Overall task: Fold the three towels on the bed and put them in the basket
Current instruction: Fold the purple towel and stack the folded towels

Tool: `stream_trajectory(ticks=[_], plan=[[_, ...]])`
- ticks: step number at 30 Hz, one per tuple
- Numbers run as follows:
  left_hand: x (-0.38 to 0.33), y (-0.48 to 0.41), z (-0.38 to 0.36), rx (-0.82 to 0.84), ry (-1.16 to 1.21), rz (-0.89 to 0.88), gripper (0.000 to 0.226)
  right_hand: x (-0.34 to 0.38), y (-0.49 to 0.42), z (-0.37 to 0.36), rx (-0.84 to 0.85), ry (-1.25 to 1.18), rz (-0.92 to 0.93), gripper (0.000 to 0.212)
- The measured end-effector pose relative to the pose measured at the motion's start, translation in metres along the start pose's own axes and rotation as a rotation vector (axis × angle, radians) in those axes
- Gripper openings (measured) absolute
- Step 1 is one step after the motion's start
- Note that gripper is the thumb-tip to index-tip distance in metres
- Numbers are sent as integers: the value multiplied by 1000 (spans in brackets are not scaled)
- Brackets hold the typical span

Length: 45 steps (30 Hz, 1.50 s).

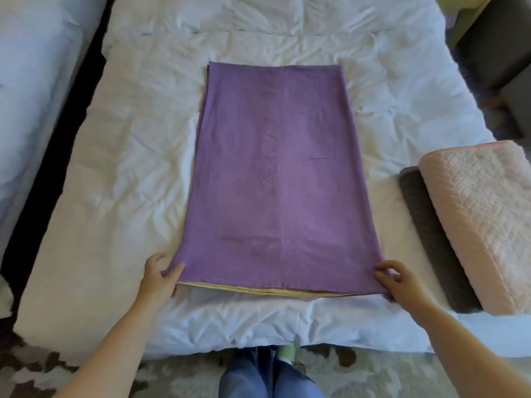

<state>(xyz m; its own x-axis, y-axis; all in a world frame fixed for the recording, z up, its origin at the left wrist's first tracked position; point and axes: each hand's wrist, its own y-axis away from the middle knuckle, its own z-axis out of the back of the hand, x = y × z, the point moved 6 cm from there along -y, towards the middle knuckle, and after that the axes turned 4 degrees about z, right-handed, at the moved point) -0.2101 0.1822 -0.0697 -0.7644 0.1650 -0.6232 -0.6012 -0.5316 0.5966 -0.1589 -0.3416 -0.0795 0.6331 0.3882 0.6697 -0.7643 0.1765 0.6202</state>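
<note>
Left hand at seven o'clock, right hand at five, each pinch a near corner of the long purple woven towel centred on the white bed; I'd lift both evenly toward twelve.

Bedroom: white-sheeted bed

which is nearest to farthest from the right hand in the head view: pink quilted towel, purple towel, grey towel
1. purple towel, its near right corner gripped by the right hand
2. grey towel, just right of the hand
3. pink quilted towel, on the grey one, farther right
</note>
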Motion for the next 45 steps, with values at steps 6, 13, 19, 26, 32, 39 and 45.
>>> stream_trajectory(ticks=[6, 13, 19, 26, 32, 39, 45], plan=[[-84, 17, 24, 197, 523, -91, 16, 69, 4, 34, 8, -478, 30, 11], [-181, -5, 28, 219, 612, -200, 32, 166, -19, 45, 121, -676, 224, 28], [-241, -67, 18, 52, 371, -335, 22, 220, -79, 48, -104, -527, 308, 14], [-329, -159, 5, -84, 311, -392, 14, 296, -163, 53, -249, -419, 328, 19], [-408, -239, -27, -112, 267, -414, 14, 362, -253, 51, -327, -435, 321, 13], [-462, -337, -73, -143, 305, -388, 12, 408, -375, 30, -303, -461, 304, 12], [-499, -412, -106, -131, 281, -418, 13, 428, -472, 24, -375, -408, 337, 8]])
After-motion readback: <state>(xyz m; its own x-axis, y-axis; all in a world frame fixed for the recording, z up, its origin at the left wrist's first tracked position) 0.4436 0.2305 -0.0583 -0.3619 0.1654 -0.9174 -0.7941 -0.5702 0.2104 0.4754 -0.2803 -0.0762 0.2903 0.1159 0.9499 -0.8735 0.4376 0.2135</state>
